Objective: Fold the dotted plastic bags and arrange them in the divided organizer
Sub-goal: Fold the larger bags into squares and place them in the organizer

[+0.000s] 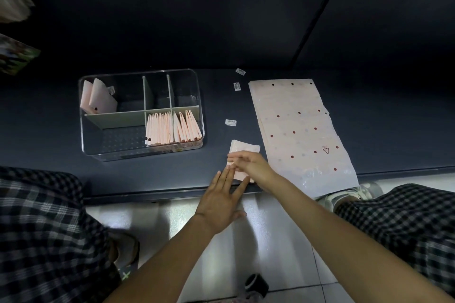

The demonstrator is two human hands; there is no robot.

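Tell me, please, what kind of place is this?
Probably a shop or stockroom packing spot: a person sits on a tiled floor at a low dark shelf with a stack of dotted plastic bags, loose barcode stickers and a clear divided organizer.

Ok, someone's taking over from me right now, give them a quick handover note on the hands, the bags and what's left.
Left hand: open, straight fingers pressing the near end of the half-folded bag.
Right hand: fingers curled on that same bag, mid-fold.
Organizer: near-right compartment packed with folded bags; two more lean in the far-left one.
Left: finish this fold, file it, then work through the flat stack of dotted bags on the right.
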